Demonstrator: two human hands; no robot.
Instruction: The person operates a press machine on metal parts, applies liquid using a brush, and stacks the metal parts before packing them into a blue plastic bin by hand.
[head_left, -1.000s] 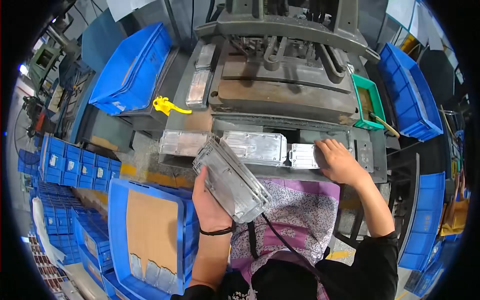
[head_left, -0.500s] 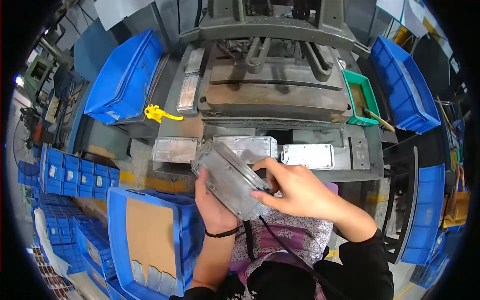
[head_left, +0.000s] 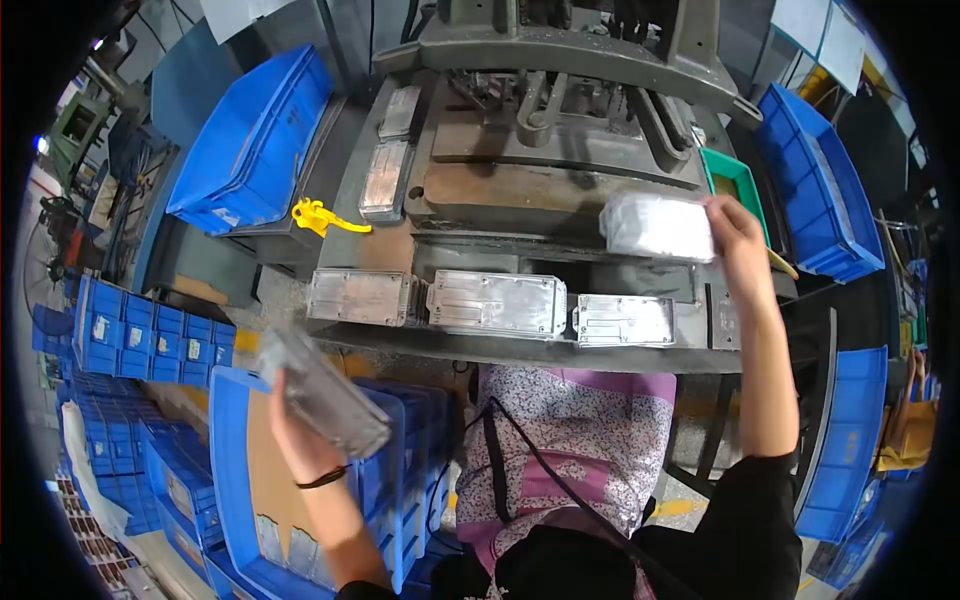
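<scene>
From where I stand, both hands are full. Left hand point(head_left: 303, 440) grasps a long grey metal casing point(head_left: 328, 398), tilted, over the blue plastic crate point(head_left: 226, 425) lined with brown cardboard point(head_left: 262, 435); blurred — can't tell if single or stacked. Right hand point(head_left: 738, 232) grips a pale, silvery rectangular metal piece point(head_left: 655, 228) by its end, raised in front of the brown steel block point(head_left: 540, 192) on the machine, near the green plastic tray point(head_left: 735, 180).

Progress: looks partway. Some grey metal parts point(head_left: 303, 555) already lie in the crate's near end; neither held piece is put down yet. Out on the bench: a silvery left casing point(head_left: 362, 296), a wide middle casing point(head_left: 495, 302) and a smaller right casing point(head_left: 626, 320) line the front edge, plus two narrow metal casings point(head_left: 385, 178) at the machine's left side — untouched, near the yellow plastic air gun point(head_left: 318, 215). Which are finished, can't tell.
</scene>
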